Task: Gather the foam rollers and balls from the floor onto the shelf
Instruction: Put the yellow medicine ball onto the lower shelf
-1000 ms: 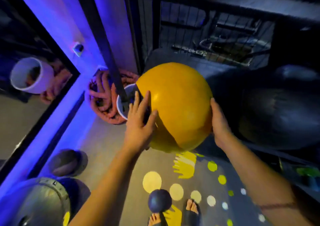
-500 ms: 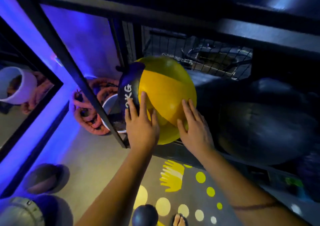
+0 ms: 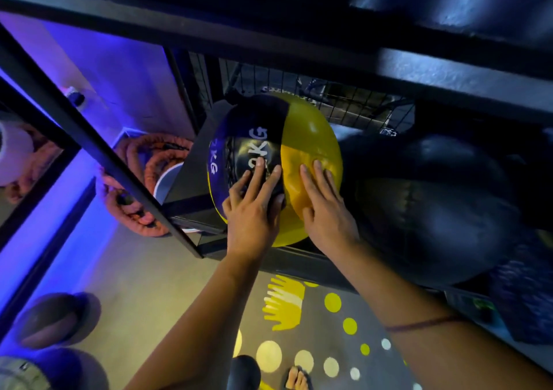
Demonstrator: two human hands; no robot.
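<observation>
The big round yellow and black ball (image 3: 302, 138) marked "KG" sits at the left end of the low black metal shelf (image 3: 302, 262). Both hands lie flat on its near side, fingers straight and spread, not curled round it. The left hand (image 3: 251, 213) presses the black part. The right hand (image 3: 327, 213) presses the yellow part. A big dark ball (image 3: 434, 204) lies just beside it on the right. A small dark ball (image 3: 244, 371) is on the floor.

The left hand (image 3: 251, 222) and the right hand (image 3: 326, 219) are bare, and both forearms are uncovered as far as the view shows them. A thin dark-red thread (image 3: 419, 325) goes once around the right forearm (image 3: 389, 294). At the bottom edge the uncovered toes (image 3: 294, 377) of one foot are seen.
</observation>
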